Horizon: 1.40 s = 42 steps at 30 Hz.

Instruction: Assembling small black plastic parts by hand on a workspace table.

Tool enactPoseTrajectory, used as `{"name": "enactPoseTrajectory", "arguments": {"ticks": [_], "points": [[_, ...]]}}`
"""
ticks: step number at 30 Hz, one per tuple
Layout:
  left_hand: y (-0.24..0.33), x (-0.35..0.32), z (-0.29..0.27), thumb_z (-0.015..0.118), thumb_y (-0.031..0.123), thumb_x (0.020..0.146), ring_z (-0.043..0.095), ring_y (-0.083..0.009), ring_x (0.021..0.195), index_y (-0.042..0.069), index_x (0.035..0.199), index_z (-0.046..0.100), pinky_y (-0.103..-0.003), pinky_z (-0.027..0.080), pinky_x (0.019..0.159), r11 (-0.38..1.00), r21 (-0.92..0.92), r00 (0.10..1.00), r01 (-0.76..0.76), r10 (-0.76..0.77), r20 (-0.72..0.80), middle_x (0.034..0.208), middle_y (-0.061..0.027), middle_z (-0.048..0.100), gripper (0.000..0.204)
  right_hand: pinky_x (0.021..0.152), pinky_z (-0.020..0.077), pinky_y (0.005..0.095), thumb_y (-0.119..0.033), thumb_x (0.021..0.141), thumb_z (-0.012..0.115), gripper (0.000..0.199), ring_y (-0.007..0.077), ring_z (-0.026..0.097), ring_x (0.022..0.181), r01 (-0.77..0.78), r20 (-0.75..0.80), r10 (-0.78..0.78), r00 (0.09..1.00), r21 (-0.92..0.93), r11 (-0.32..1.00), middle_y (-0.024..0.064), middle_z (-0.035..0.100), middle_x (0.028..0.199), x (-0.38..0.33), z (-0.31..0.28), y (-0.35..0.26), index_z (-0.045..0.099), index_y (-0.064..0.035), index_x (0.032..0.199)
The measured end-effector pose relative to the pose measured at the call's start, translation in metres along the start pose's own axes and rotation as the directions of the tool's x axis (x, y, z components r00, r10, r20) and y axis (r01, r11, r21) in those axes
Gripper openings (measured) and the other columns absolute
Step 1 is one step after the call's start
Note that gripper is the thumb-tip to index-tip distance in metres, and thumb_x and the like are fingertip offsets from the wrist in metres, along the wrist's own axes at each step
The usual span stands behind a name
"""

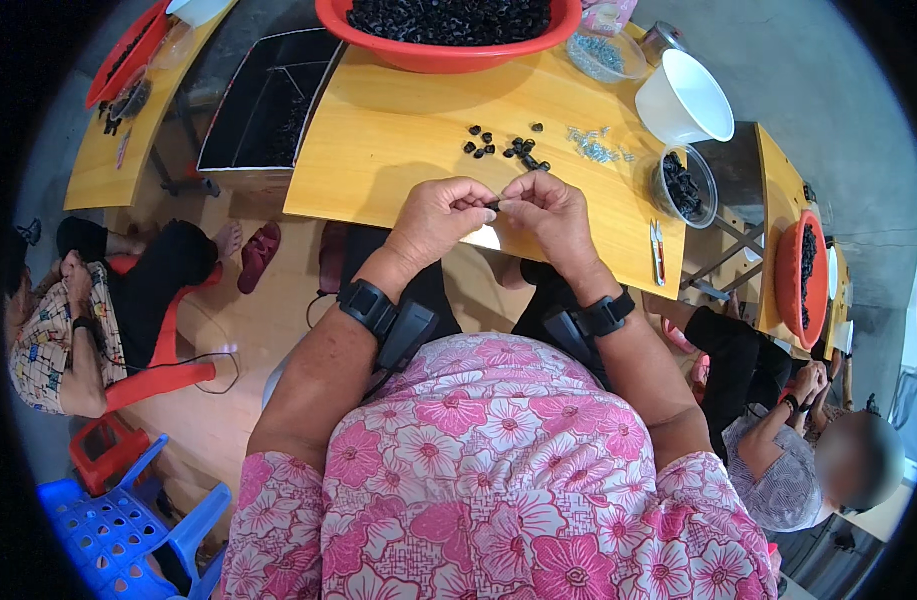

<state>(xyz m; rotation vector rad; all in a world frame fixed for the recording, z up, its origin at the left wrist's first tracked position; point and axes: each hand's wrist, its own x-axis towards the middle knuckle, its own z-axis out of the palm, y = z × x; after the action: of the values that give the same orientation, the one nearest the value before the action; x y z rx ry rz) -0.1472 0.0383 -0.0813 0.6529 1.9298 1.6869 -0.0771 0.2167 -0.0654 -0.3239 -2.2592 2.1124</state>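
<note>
A small black part (492, 205) is pinched between the fingertips of both hands, held just above the near edge of the wooden counter (398, 150). The left hand (438, 215) is curled tight around it, and the right hand (548, 210) is closed on its other end. Loose black pieces (508, 148) are scattered just beyond, with a red basin (448, 55) at the far edge.

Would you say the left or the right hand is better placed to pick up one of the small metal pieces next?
Probably the right hand: the metal pieces lie on its side of the table, farther from the left hand.
</note>
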Motion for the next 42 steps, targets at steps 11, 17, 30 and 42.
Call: {"name": "enactPoseTrajectory", "arguments": {"ticks": [11,17,30,42], "points": [[-0.009,0.004,-0.002,0.066,0.002,0.087,0.061,-0.0057,0.081,-0.002,0.102,0.068,-0.021,0.051,0.076,0.993,-0.121,1.000,-0.015,0.018,0.021,0.090,0.0003,0.068,0.015,0.065,0.0512,0.0226,0.001,0.085,0.067,0.010,0.0079,0.061,0.075,0.007,-0.156,0.003,0.988,0.062,0.998,0.0009,0.065,0.083,-0.010,0.012,0.007,0.068,0.0004,0.095],[-0.012,0.003,-0.001,0.069,0.007,0.083,0.059,-0.0059,0.074,0.000,0.099,0.070,-0.023,0.051,0.071,0.994,-0.109,1.000,-0.008,0.008,-0.002,0.084,-0.0009,0.069,0.017,0.067,0.0514,0.0281,0.002,0.083,0.066,0.013,0.0170,0.065,0.075,0.405,-0.041,-0.465,0.884,-0.429,0.807,0.0076,0.067,0.082,-0.014,0.012,0.010,0.070,-0.0025,0.093],[0.003,-0.001,0.000,0.068,0.005,0.086,0.057,-0.0036,0.075,-0.001,0.095,0.068,-0.020,0.049,0.071,1.000,-0.017,1.000,0.003,-0.003,0.011,0.083,0.0024,0.065,0.011,0.069,0.0539,0.0351,-0.011,0.076,0.074,0.017,0.0271,0.068,0.075,0.034,-0.388,-0.297,0.873,-0.557,0.830,0.0137,0.066,0.085,-0.001,-0.032,0.027,0.070,-0.0041,0.090],[0.002,-0.001,0.000,0.069,0.005,0.086,0.057,-0.0039,0.076,-0.001,0.095,0.068,-0.021,0.049,0.072,1.000,-0.010,1.000,0.011,-0.010,0.012,0.083,0.0022,0.066,0.011,0.068,0.0526,0.0400,-0.010,0.077,0.070,0.015,0.0337,0.064,0.073,0.071,-0.254,-0.367,0.895,-0.731,0.678,0.0150,0.064,0.084,0.002,-0.028,0.013,0.070,-0.0055,0.092]]}}
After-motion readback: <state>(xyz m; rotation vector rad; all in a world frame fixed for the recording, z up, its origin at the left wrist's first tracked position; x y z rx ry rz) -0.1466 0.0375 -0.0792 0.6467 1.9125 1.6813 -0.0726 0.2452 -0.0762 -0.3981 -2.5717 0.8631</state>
